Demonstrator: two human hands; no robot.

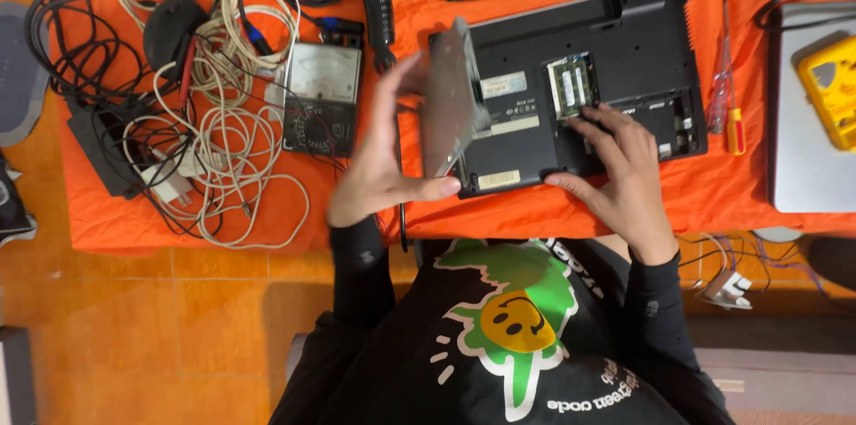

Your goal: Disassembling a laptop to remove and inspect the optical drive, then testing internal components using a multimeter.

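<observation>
We grip grey metal cover plate (452,99) in left hand (385,153), fingers clamped on its edge, plate tilted upright beside upturned black laptop (624,41), lifted clear so bay shows. Right hand (620,171) rests flat on laptop base, fingers spread, holding nothing, steadying it; memory modules (572,84) just beyond fingertips. Analog meter (319,95) and cable tangle (214,113) lie left of left hand on orange bench (116,211); screwdrivers (727,86) right of right hand.

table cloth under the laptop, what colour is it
Bright orange cloth, plain with no pattern; head view.
</observation>
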